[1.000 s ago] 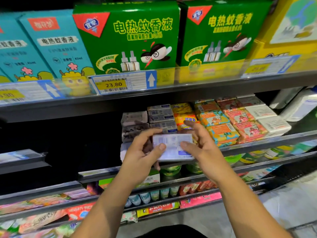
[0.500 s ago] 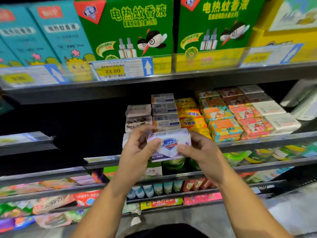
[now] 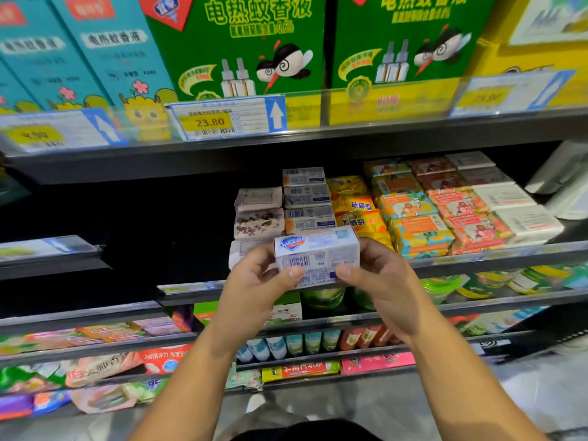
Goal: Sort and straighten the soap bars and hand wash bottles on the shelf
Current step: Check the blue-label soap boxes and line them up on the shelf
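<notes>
Store shelving is seen across the whole view, with green boxes (image 3: 235, 46) and a price tag (image 3: 222, 120) on the upper level. On the shelf (image 3: 477, 260) below it, soap is laid out in columns running front to back.

A blue-and-white soap bar (image 3: 318, 253) is held in the air just above the front rim of that shelf, at the near end of the matching blue-and-white column (image 3: 307, 198). It has not been set down. Its barcode face is turned toward the camera and its logo face is turned upward. The bar is clasped at its left end by the left hand (image 3: 254, 278) and at its right end by the right hand (image 3: 381, 278). Each grip is closed on the bar, with a thumb laid on the near face.

The task is judged to be partway done. The yellow bars (image 3: 356, 205), orange packs (image 3: 410, 224), pink packs (image 3: 461, 211) and white packs (image 3: 515, 208) are lined up in tidy columns. The pale wrapped bars (image 3: 258, 211) at the left look less even, and the nearest one is partly hidden behind the left hand. The held bar has yet to be placed. White shapes (image 3: 560, 176) at the far right cannot be identified, so nothing can be said about the bottles.
</notes>
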